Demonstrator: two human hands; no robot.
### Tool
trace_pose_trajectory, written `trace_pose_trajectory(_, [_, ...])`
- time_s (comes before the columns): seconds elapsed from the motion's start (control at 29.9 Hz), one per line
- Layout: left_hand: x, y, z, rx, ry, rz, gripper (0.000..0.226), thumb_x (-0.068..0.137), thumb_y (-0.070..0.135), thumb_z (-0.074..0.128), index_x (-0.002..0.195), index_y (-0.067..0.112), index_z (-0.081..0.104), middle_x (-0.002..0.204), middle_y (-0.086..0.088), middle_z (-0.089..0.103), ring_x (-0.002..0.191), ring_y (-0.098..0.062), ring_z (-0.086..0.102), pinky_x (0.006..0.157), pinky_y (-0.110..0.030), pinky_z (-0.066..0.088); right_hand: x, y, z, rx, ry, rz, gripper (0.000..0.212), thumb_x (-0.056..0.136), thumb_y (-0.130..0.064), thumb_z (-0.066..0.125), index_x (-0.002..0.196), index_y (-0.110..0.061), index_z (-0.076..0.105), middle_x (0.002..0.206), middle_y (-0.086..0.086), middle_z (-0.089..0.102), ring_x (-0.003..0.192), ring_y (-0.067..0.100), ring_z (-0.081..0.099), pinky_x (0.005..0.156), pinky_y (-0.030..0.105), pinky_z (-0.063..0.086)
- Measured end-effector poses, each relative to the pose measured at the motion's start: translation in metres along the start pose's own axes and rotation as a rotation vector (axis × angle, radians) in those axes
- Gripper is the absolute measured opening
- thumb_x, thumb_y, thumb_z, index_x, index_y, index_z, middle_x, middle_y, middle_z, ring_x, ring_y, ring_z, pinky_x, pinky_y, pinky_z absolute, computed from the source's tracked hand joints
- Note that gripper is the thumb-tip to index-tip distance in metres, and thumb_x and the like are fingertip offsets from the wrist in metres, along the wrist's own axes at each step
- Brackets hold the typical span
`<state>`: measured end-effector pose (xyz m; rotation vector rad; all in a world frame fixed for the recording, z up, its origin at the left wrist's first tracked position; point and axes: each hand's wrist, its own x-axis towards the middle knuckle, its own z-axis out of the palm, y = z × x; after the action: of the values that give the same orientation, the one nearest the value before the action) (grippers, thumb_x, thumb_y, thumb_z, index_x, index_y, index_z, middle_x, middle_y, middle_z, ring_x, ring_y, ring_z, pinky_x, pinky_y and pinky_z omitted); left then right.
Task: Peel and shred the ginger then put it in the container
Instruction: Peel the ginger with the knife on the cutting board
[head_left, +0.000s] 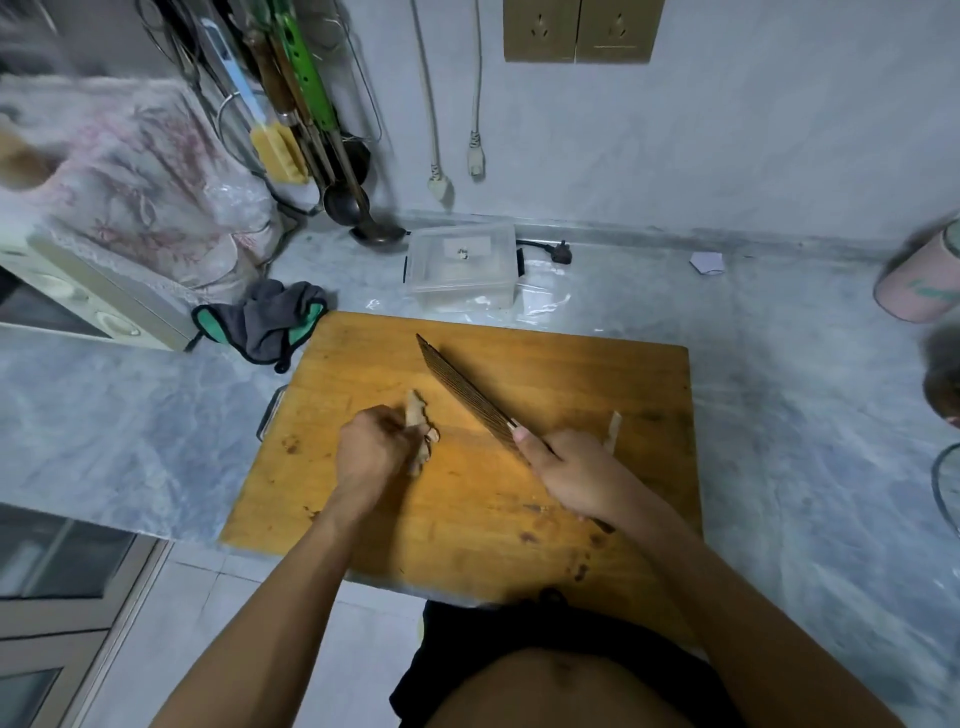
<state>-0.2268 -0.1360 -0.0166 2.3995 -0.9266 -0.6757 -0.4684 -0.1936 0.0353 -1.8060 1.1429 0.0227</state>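
We are observing a wooden cutting board (519, 493) lying on a grey marble countertop (130, 415). The left hand (371, 449) is resting on the board's left half, its fingers curled round a knobbly piece of ginger (417, 415), which is sticking out above and below the fist and lying against the board. The right hand (576, 475) is gripping the handle of a dark-bladed kitchen knife (467, 397), with the thumb pressing along the spine near the blade's base. The blade is pointing up and to the left, just beside the ginger; we cannot tell whether its edge is touching the wood. A second, slender ginger piece (613, 431) is lying on the board just beyond the right hand.

Behind the board, a clear plastic container (462, 267) is sitting with its lid on, resting on a sheet of clear plastic film (545, 299). We cannot tell what is inside it. A grey cloth with green trim (265, 325) is lying just beside the board's far left corner. Ladles and utensils (311, 130) are hanging against the wall at upper left, and two loose plugs (457, 171) are dangling below the wall sockets (582, 28).
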Motion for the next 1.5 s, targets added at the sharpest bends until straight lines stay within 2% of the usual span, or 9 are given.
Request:
trace_pose_trajectory(0.17, [0.001,-0.006,0.012,-0.593,0.013,-0.418,0.024,0.074,0.016,0.086,0.068,0.004,0.066,0.073,-0.017,0.072,0.066,-0.03,0.071,0.071,-0.04,0.061,0.001,-0.004,0.004,-0.005,-0.004,0.015,0.065,0.101,-0.062,0.023,0.068,-0.011,0.048,0.056,0.005,0.048,0.042,0.018,0.052,0.047,0.028,0.044])
trace_pose_trajectory(0.37, [-0.003,-0.006,0.023,-0.692,0.073,-0.509,0.021,0.074,0.01,0.085,0.086,0.007,0.068,0.082,-0.016,0.073,0.065,-0.026,0.071,0.066,-0.033,0.06,0.0,-0.017,0.014,-0.016,-0.043,0.004,0.065,0.102,-0.06,0.024,0.062,-0.014,0.046,0.051,-0.001,0.047,0.042,0.014,0.051,0.061,0.04,0.055])
trace_pose_trajectory(0.43, [-0.006,-0.005,0.025,-0.672,0.109,-0.48,0.034,0.073,0.019,0.087,0.099,0.01,0.067,0.083,-0.013,0.074,0.066,-0.024,0.072,0.068,-0.034,0.06,-0.001,-0.021,0.018,-0.03,-0.053,-0.013,0.065,0.102,-0.06,0.025,0.062,-0.014,0.047,0.052,-0.001,0.049,0.041,0.013,0.051,0.06,0.041,0.054])
trace_pose_trajectory(0.57, [-0.026,0.001,0.028,-0.402,0.176,-0.22,0.044,0.082,0.028,0.079,0.119,0.009,0.067,0.105,-0.007,0.071,0.098,-0.022,0.068,0.092,-0.038,0.053,-0.001,-0.023,0.019,-0.061,-0.076,-0.036,0.063,0.103,-0.059,0.027,0.065,-0.014,0.049,0.058,0.001,0.052,0.046,0.014,0.056,0.053,0.032,0.046])
trace_pose_trajectory(0.8, [-0.041,0.008,0.026,-0.155,0.135,0.007,0.034,0.094,0.019,0.064,0.124,0.004,0.062,0.104,-0.013,0.07,0.092,-0.024,0.066,0.078,-0.023,0.046,0.002,-0.024,0.015,-0.105,-0.103,-0.035,0.067,0.102,-0.06,0.024,0.066,-0.011,0.052,0.06,0.005,0.057,0.053,0.023,0.065,0.057,0.038,0.056])
trace_pose_trajectory(0.94, [-0.041,0.003,0.021,0.088,0.048,0.123,0.039,0.097,0.022,0.056,0.13,0.001,0.057,0.14,-0.017,0.053,0.129,-0.022,0.05,0.098,-0.016,0.035,0.001,-0.026,0.014,-0.115,-0.116,-0.048,0.066,0.103,-0.059,0.023,0.067,-0.011,0.052,0.06,0.003,0.055,0.052,0.02,0.062,0.061,0.043,0.058])
trace_pose_trajectory(1.04, [-0.038,-0.004,0.015,0.17,0.018,0.22,0.046,0.097,0.028,0.056,0.138,0.006,0.053,0.157,-0.009,0.035,0.132,-0.03,0.048,0.101,-0.03,0.045,-0.002,-0.028,0.015,-0.094,-0.117,-0.044,0.066,0.104,-0.057,0.024,0.065,-0.012,0.051,0.056,0.002,0.051,0.048,0.018,0.058,0.058,0.045,0.058])
trace_pose_trajectory(1.17, [-0.034,-0.011,0.01,0.194,-0.059,0.216,0.058,0.094,0.04,0.061,0.146,0.018,0.045,0.16,0.0,0.028,0.141,-0.027,0.039,0.111,-0.036,0.037,-0.003,-0.029,0.015,-0.066,-0.138,-0.029,0.065,0.104,-0.056,0.023,0.062,-0.013,0.047,0.051,0.0,0.047,0.043,0.015,0.055,0.057,0.042,0.057])
trace_pose_trajectory(1.5, [-0.036,-0.007,0.013,0.204,-0.059,0.187,0.055,0.096,0.026,0.058,0.147,0.013,0.043,0.162,0.002,0.022,0.143,-0.02,0.036,0.112,-0.021,0.026,-0.003,-0.03,0.015,-0.116,-0.112,-0.05,0.065,0.104,-0.057,0.023,0.063,-0.014,0.049,0.059,0.002,0.05,0.052,0.018,0.054,0.063,0.046,0.055])
